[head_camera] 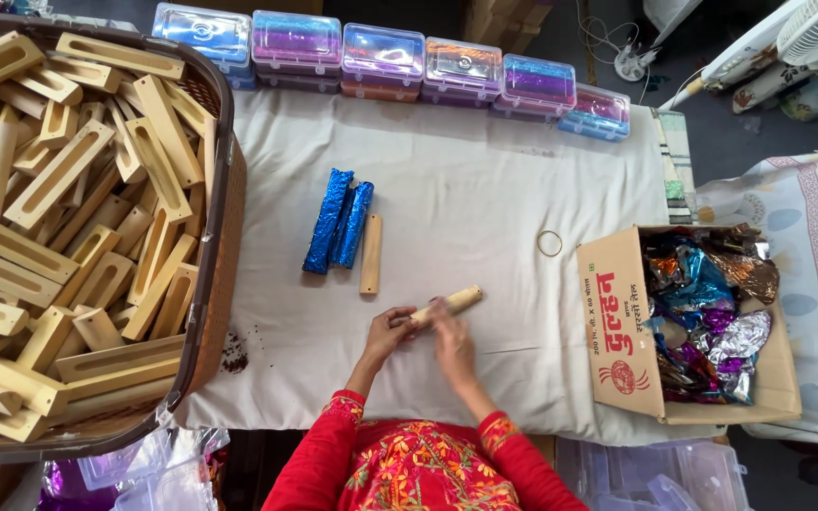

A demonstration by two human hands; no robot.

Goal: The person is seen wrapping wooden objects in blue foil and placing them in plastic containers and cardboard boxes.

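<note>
Gripping one bare wooden stick [447,305], both hands work low centre on the worktop [484,189], which is covered in a plain white cloth: left hand [388,333] clenched around the stick's near end, right hand [452,343] closed over its middle, far end poking out up-right. Stick is pale, smooth, rounded, lying tilted just above the cloth. Up-left of it: two sticks wrapped in crinkly blue foil [338,221], side by side and touching, plus one unwrapped stick [370,254] just beside them. One thin rubber band [549,243], a ring, lies alone to the right. One open cardboard box [622,331] at right holds crumpled shiny foil sheets, mixed colours. One brown woven basket [224,189] at left, piled with many slotted wooden blocks. Six clear plastic lidded boxes [382,55] line the far edge.
</note>
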